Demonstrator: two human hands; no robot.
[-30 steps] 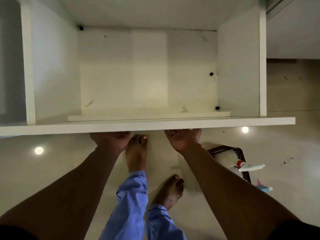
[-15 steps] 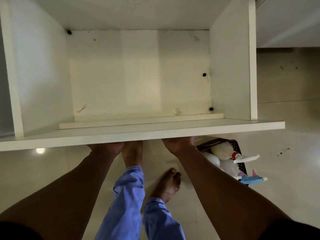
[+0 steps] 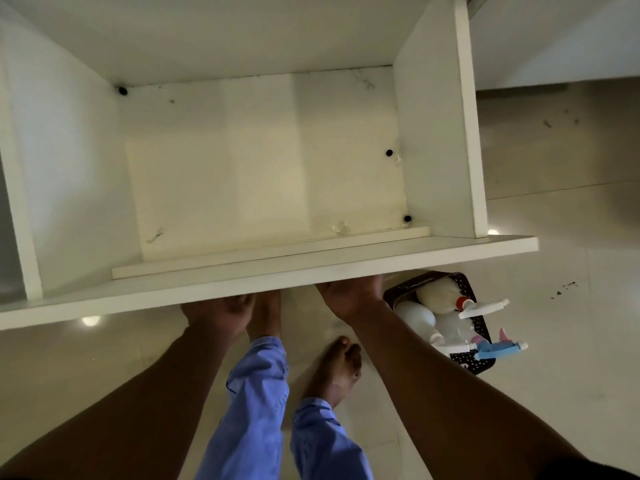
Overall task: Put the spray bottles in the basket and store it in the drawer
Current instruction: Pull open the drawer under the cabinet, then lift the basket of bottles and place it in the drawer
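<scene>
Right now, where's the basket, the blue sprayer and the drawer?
basket (image 3: 482,326): head view, black mesh wall on its right side.
blue sprayer (image 3: 498,349): head view, trigger head poking over the basket's rim.
drawer (image 3: 263,278): head view, white front edge.

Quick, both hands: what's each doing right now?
Left hand: shut on the drawer front's lower edge.
Right hand: shut on the same edge.

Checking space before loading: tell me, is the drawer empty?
Empty: the open drawer shows only its bare, scuffed floor; the basket sits outside.
</scene>
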